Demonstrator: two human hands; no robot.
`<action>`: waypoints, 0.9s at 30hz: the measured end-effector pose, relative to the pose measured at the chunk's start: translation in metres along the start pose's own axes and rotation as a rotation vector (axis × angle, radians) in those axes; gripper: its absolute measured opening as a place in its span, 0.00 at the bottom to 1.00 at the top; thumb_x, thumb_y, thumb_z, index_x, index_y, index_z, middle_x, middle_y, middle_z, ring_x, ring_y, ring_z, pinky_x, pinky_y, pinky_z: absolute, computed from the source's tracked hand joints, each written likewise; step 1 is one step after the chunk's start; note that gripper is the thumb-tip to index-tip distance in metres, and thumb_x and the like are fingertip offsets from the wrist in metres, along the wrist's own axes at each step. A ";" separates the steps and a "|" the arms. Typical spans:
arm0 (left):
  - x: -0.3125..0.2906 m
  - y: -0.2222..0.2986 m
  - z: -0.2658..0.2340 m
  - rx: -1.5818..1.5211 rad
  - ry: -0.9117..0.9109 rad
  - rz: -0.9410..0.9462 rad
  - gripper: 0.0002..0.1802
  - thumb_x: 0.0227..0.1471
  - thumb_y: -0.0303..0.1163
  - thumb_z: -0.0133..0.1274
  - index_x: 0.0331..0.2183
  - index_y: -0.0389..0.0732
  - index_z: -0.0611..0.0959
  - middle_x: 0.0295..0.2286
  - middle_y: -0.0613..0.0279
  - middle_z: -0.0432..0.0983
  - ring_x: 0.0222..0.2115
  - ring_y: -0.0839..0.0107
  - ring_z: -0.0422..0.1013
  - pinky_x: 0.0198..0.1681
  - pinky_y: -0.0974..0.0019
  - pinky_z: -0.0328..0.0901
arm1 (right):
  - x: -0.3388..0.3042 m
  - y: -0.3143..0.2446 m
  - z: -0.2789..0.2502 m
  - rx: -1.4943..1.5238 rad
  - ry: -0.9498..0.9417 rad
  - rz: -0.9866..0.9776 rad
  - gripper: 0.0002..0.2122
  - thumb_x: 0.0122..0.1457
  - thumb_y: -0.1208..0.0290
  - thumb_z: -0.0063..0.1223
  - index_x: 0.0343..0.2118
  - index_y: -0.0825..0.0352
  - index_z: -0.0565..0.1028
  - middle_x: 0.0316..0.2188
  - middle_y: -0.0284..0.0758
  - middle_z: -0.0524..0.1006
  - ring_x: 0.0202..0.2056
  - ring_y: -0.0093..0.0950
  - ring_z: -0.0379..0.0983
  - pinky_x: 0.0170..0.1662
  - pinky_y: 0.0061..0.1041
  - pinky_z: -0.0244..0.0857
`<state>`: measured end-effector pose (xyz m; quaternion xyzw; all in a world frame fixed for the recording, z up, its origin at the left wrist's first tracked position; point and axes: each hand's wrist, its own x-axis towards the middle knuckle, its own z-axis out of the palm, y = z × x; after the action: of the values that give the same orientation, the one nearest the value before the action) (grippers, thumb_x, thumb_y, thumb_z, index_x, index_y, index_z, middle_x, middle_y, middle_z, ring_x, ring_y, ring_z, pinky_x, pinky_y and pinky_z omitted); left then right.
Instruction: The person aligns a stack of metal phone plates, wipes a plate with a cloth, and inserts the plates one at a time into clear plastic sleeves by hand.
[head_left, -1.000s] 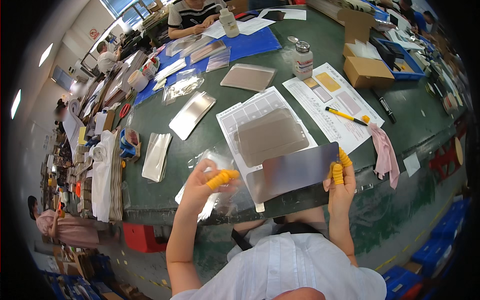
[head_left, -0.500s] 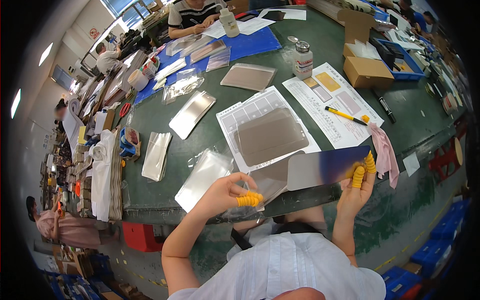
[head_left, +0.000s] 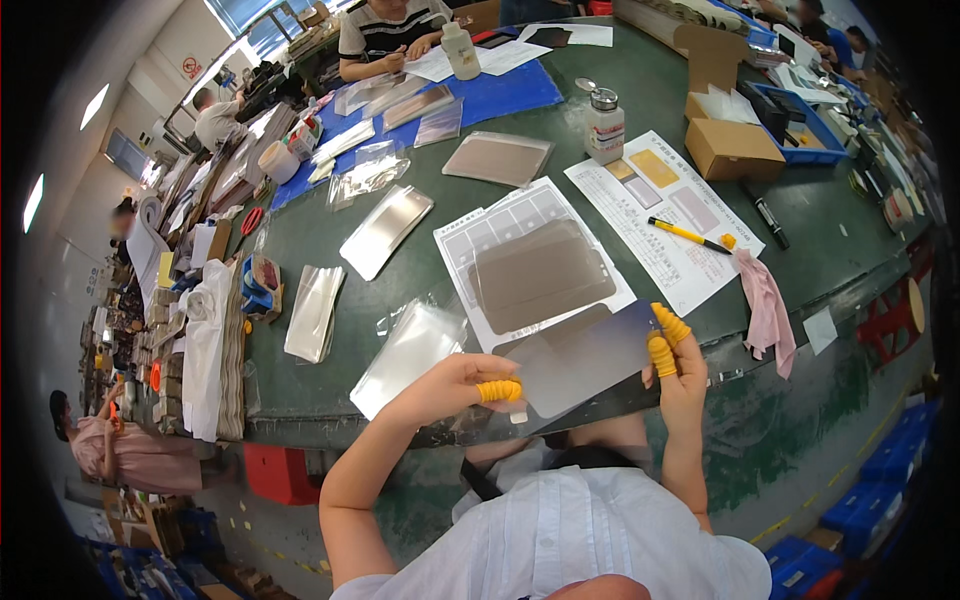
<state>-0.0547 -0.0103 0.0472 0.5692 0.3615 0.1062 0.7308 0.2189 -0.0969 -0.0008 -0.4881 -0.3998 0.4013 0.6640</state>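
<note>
My right hand (head_left: 677, 365), with ribbed yellow finger cots, pinches the right end of a thin grey panel (head_left: 580, 365) with rounded corners and a bluish tint near my fingers. The panel is tilted over the table's front edge. At its left end my left hand (head_left: 458, 388), also wearing yellow cots, is closed on a clear plastic sleeve (head_left: 478, 428), whose outline is hard to make out. A brown-grey stack of panels (head_left: 545, 275) lies on a printed sheet (head_left: 462, 243) just beyond. Left of it sit clear-wrapped silvery sheets (head_left: 408, 350).
More wrapped panels (head_left: 387, 232) lie across the green table (head_left: 290, 385). A pump bottle (head_left: 604, 130), a yellow pen (head_left: 690, 235), a pink cloth (head_left: 765, 300) and an open cardboard box (head_left: 735, 150) stand or lie at the right. Across the table a person (head_left: 390, 40) is writing.
My right hand has moved left and slightly down, bringing the panel to my left hand, its left end tipped lower. My left hand has barely shifted.
</note>
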 end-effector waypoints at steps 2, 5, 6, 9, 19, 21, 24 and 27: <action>0.003 -0.002 0.000 -0.057 0.003 -0.043 0.18 0.51 0.19 0.49 0.46 0.33 0.74 0.40 0.56 0.73 0.40 0.71 0.72 0.43 0.69 0.69 | -0.001 -0.002 0.006 -0.007 -0.014 0.012 0.15 0.60 0.77 0.46 0.51 0.68 0.68 0.30 0.28 0.71 0.20 0.13 0.62 0.24 0.10 0.59; 0.009 0.003 0.002 -0.010 0.006 -0.038 0.17 0.54 0.22 0.47 0.47 0.33 0.73 0.41 0.57 0.73 0.40 0.71 0.71 0.44 0.68 0.69 | -0.004 -0.001 0.012 0.001 -0.090 0.046 0.16 0.59 0.77 0.47 0.52 0.68 0.67 0.32 0.29 0.73 0.21 0.12 0.63 0.25 0.10 0.59; 0.010 0.008 0.005 0.018 0.001 -0.057 0.17 0.55 0.23 0.46 0.47 0.33 0.74 0.41 0.58 0.73 0.40 0.72 0.70 0.43 0.69 0.69 | -0.003 0.000 0.011 0.000 -0.090 0.046 0.16 0.59 0.77 0.47 0.52 0.68 0.67 0.32 0.29 0.73 0.21 0.12 0.63 0.25 0.10 0.59; 0.013 0.009 0.007 0.019 0.006 -0.077 0.16 0.57 0.27 0.45 0.47 0.34 0.74 0.39 0.61 0.74 0.40 0.75 0.70 0.42 0.71 0.68 | -0.003 0.000 0.011 -0.026 -0.055 -0.002 0.17 0.59 0.76 0.48 0.52 0.68 0.67 0.34 0.30 0.73 0.23 0.12 0.64 0.26 0.10 0.60; 0.031 0.027 0.016 -0.215 0.033 -0.022 0.16 0.58 0.31 0.45 0.46 0.38 0.76 0.38 0.65 0.75 0.38 0.79 0.70 0.43 0.76 0.64 | -0.005 0.002 0.023 -0.348 -0.255 -0.095 0.18 0.52 0.72 0.57 0.48 0.67 0.72 0.32 0.34 0.75 0.27 0.22 0.67 0.33 0.19 0.63; 0.039 0.039 0.012 -0.024 0.098 0.088 0.15 0.58 0.31 0.44 0.46 0.37 0.77 0.38 0.65 0.75 0.39 0.78 0.70 0.44 0.75 0.63 | 0.001 0.006 0.021 -0.293 -0.102 -0.198 0.18 0.53 0.73 0.56 0.48 0.67 0.72 0.29 0.33 0.75 0.26 0.22 0.67 0.31 0.21 0.63; 0.060 0.054 -0.008 0.250 0.237 0.274 0.15 0.57 0.30 0.44 0.44 0.36 0.77 0.38 0.65 0.76 0.40 0.76 0.70 0.46 0.73 0.62 | 0.012 -0.008 0.023 -0.782 0.030 -0.312 0.19 0.53 0.65 0.57 0.45 0.69 0.71 0.35 0.38 0.70 0.36 0.33 0.68 0.38 0.28 0.63; 0.090 0.060 -0.032 0.432 0.359 0.376 0.15 0.54 0.28 0.45 0.43 0.36 0.78 0.38 0.62 0.76 0.40 0.74 0.70 0.46 0.73 0.61 | 0.012 -0.001 0.024 -1.107 0.065 -0.379 0.21 0.51 0.60 0.58 0.43 0.69 0.71 0.34 0.40 0.67 0.38 0.37 0.65 0.40 0.31 0.61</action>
<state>0.0045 0.0847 0.0618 0.7397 0.3875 0.2586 0.4855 0.2010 -0.0780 0.0071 -0.6942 -0.6098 -0.0083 0.3823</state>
